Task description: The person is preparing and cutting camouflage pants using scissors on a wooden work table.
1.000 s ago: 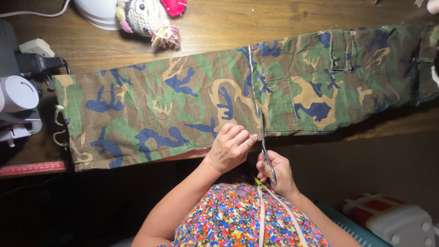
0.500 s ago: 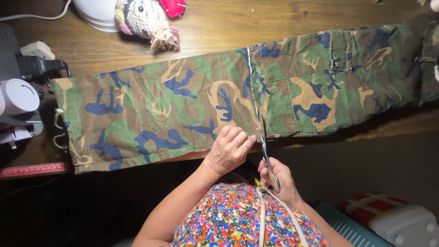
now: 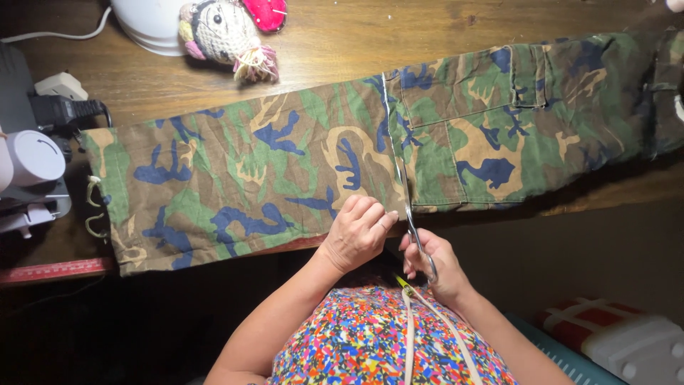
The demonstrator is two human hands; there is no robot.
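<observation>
Scissors [image 3: 412, 221] cutting camo trousers [image 3: 356, 153] at near edge of worktop [image 3: 342, 43].

Trousers lie flat, lengthwise across worktop, hem toward left end w/ frayed threads, cargo pocket right of middle; a pale line runs across the leg near centre & blades sit on it at the near edge. Right hand [image 3: 434, 260]: grip clenched round scissor handles, just off worktop's near edge. Left hand [image 3: 358, 232]: fingers curled, pressing cloth just left of blades, touching fabric; can't tell if it pinches any. Crochet doll [image 3: 224, 32] w/ red pincushion [image 3: 265, 13] at far edge, beside white round base [image 3: 146, 25]. Left end: white machine [image 3: 28, 167], black plug [image 3: 60, 110]. Red ruler [image 3: 53, 271] at near-left corner. Red-white box [image 3: 613, 342] below, right.
</observation>
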